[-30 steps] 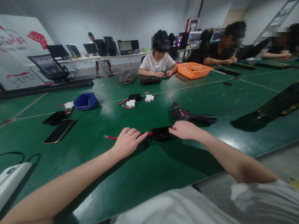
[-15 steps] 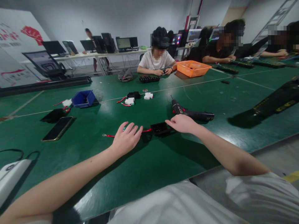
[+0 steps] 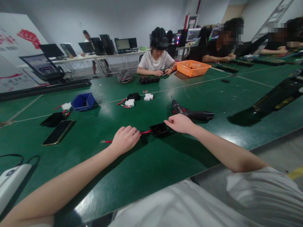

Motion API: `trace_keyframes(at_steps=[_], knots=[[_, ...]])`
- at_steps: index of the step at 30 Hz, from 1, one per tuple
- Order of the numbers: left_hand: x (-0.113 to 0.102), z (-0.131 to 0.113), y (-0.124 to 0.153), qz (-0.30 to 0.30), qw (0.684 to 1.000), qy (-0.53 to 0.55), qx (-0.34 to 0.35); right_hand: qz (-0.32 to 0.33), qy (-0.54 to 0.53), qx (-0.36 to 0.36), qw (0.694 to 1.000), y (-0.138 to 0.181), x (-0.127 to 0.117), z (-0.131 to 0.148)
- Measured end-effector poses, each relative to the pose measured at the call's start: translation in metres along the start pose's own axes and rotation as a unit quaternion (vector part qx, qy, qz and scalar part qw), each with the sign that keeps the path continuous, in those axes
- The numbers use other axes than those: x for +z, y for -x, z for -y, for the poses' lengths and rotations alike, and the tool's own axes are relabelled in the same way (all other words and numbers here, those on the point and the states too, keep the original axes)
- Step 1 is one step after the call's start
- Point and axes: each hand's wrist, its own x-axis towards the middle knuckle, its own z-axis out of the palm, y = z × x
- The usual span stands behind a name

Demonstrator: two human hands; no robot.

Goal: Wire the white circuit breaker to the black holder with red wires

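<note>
My left hand (image 3: 126, 138) is closed round a red cable (image 3: 145, 132), fingers curled over it. A metal ring terminal (image 3: 103, 141) on a red lead sticks out at the left side of this hand. The cable runs into the left end of a small open black plastic box (image 3: 159, 129) with dark insides. At the right end of that box, my right hand (image 3: 180, 123) grips its edge, thumb and fingers together; the held part is hidden. Just beyond the right hand lies a black cordless drill (image 3: 191, 113), its bit pointing away.
A phone (image 3: 58, 132), a blue bin (image 3: 83, 101) and white connectors (image 3: 129, 102) lie to the left and ahead on the green table (image 3: 146, 176). An orange basket (image 3: 193, 68) stands far back near a person in white (image 3: 156, 61). A long black object (image 3: 274, 97) is at right.
My left hand's fingers, spread over the cable before, have curled closed on it. The right hand stays at the box's right end. The whole view has shifted slightly.
</note>
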Motion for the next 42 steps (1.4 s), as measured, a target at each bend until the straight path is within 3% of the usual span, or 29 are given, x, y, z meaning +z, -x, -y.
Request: trace_keyframes(at_steps=[25, 35, 42], knots=[[0.0, -0.003, -0.001, 0.002, 1.0, -0.024, 0.0, 0.01, 0.0, 0.01, 1.0, 0.002, -0.001, 0.002], [0.001, -0.004, -0.002, 0.005, 1.0, -0.024, -0.005, -0.09, -0.111, 0.021, 0.99, 0.002, -0.003, -0.003], [0.003, -0.004, -0.003, -0.008, 1.0, -0.017, -0.006, -0.091, -0.135, -0.039, 0.986, -0.001, 0.008, -0.01]])
